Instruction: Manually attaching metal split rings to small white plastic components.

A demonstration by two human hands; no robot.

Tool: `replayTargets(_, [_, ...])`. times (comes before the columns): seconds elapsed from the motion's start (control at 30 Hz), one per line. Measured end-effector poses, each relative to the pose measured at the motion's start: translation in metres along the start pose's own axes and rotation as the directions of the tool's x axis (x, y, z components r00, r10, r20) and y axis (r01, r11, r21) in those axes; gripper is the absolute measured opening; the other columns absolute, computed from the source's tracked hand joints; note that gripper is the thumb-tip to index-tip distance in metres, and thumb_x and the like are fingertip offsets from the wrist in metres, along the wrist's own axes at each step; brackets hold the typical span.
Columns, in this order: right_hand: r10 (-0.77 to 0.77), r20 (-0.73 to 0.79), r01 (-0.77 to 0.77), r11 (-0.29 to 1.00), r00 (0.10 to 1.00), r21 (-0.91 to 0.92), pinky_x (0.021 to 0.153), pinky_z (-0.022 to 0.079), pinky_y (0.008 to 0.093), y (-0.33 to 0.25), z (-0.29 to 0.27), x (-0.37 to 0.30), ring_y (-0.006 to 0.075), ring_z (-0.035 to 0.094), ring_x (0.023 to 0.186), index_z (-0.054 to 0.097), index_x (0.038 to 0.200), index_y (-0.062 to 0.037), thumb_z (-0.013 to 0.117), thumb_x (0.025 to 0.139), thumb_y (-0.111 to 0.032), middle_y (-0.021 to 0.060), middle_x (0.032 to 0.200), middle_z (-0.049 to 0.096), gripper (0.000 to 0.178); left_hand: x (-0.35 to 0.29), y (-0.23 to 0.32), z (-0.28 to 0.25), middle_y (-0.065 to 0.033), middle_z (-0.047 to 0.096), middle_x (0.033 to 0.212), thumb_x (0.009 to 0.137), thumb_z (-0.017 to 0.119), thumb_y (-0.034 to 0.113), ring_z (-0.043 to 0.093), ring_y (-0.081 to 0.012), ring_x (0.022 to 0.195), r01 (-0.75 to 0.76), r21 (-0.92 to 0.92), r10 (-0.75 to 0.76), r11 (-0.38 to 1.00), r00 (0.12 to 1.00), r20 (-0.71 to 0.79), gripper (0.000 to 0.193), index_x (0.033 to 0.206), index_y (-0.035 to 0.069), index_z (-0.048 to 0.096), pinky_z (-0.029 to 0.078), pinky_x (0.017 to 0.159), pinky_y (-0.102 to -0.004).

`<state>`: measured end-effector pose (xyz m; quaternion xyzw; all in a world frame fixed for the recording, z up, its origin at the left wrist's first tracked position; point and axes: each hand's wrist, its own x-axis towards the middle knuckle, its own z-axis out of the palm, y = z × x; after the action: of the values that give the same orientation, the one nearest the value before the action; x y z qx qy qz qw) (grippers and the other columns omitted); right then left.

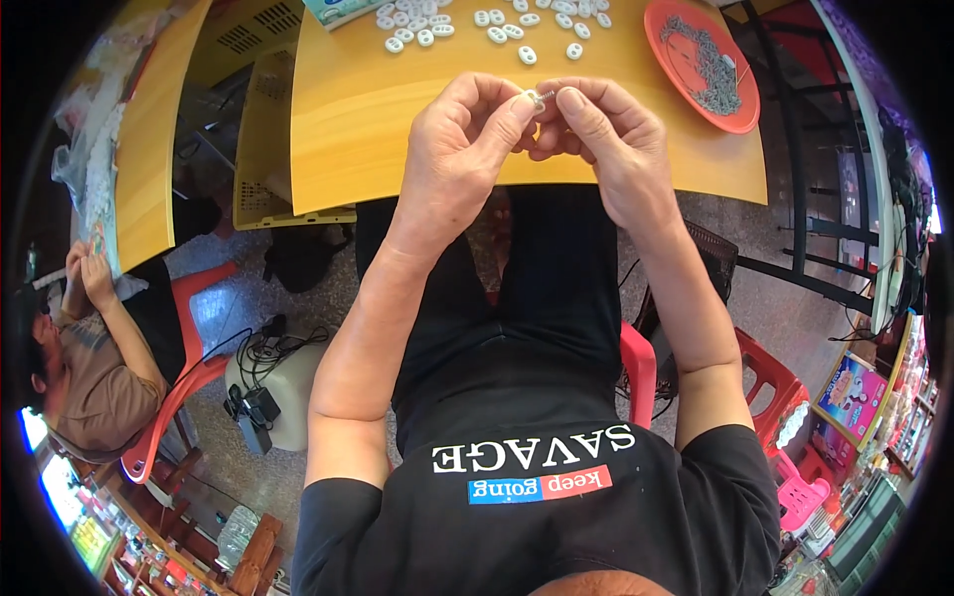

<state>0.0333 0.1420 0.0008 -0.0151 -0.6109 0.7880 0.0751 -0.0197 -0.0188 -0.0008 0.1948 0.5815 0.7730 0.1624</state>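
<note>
Above the near edge of the yellow table (348, 129), my two hands meet at the fingertips. My left hand (459, 149) pinches a small white oval plastic piece (536, 99) between thumb and fingers. A thin metal spring (548, 94) is held by my right hand (621, 139), its end against or very near the white piece. My fingers partly hide both parts, so I cannot tell how far the spring is inside. Several loose white two-hole pieces (527, 56) lie on the table beyond my hands. To the right, a red plate (676, 74) carries a heap of small grey springs (717, 84).
A green-and-white box (343, 10) stands at the table's far left. Further left, another person (109, 368) sits on a red chair (189, 368) at a second yellow table (159, 129). Black metal framing (795, 179) stands right of my table. Cables (273, 348) lie on a pale stool.
</note>
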Motion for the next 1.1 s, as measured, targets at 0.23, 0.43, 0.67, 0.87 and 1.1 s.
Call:
replayTargets(0.23, [-0.196, 0.106, 0.223, 0.861, 0.975, -0.456, 0.068, 0.055, 0.0240, -0.024, -0.012, 0.006, 0.0102, 0.066, 0.075, 0.068, 0.105, 0.0020, 0.068, 0.094, -0.012, 0.0050, 0.088, 0.069, 0.018, -0.006, 0.005, -0.001, -0.0029, 0.064, 0.084, 0.098, 0.061, 0.015, 0.062, -0.0084, 0.078, 0.032, 0.006, -0.033, 0.999, 0.998, 0.058, 0.015, 0.098, -0.001, 0.059, 0.052, 0.074, -0.0239])
replayTargets(0.43, [-0.366, 0.447, 0.576, 0.455, 0.816, -0.679, 0.065, 0.054, 0.0256, -0.041, -0.017, 0.017, 0.0145, 0.066, 0.071, 0.067, 0.094, 0.0009, 0.072, 0.088, -0.008, 0.0068, 0.081, 0.065, 0.012, -0.008, 0.011, -0.002, -0.0021, 0.063, 0.082, 0.098, 0.061, 0.014, 0.061, -0.0081, 0.077, 0.030, 0.068, -0.034, 0.997, 0.998, 0.062, 0.014, 0.097, 0.000, 0.059, 0.051, 0.073, -0.0238])
replayTargets(0.67, [-0.255, 0.343, 0.423, 0.644, 0.904, -0.637, 0.064, 0.054, 0.0249, -0.042, -0.013, 0.006, 0.0130, 0.066, 0.072, 0.065, 0.094, 0.0015, 0.069, 0.090, -0.007, 0.0058, 0.083, 0.065, 0.010, -0.011, 0.015, 0.000, -0.0026, 0.063, 0.082, 0.097, 0.063, 0.012, 0.061, -0.0089, 0.077, -0.035, 0.187, 0.020, 0.982, 0.997, 0.081, 0.014, 0.096, -0.001, 0.059, 0.051, 0.072, -0.0240])
replayTargets(0.87, [-0.130, 0.194, 0.210, 0.852, 0.972, -0.479, 0.062, 0.056, 0.0218, -0.032, -0.009, -0.001, 0.0090, 0.067, 0.072, 0.064, 0.096, 0.0027, 0.067, 0.093, -0.007, 0.0055, 0.085, 0.068, 0.011, -0.012, 0.011, 0.007, -0.0029, 0.064, 0.085, 0.097, 0.063, 0.011, 0.062, -0.0086, 0.079, -0.046, 0.118, 0.041, 0.992, 0.998, 0.039, 0.013, 0.097, -0.001, 0.059, 0.051, 0.073, -0.0235])
replayTargets(1.1, [-0.295, 0.172, 0.339, 0.742, 0.940, -0.579, 0.062, 0.054, 0.0232, -0.029, -0.012, 0.000, 0.0110, 0.066, 0.070, 0.065, 0.097, 0.0028, 0.069, 0.090, -0.006, 0.0061, 0.083, 0.067, 0.012, -0.012, 0.011, 0.008, -0.0030, 0.064, 0.085, 0.097, 0.063, 0.011, 0.062, -0.0083, 0.078, -0.022, 0.103, 0.019, 0.994, 1.000, 0.024, 0.013, 0.098, -0.002, 0.059, 0.051, 0.073, -0.0234])
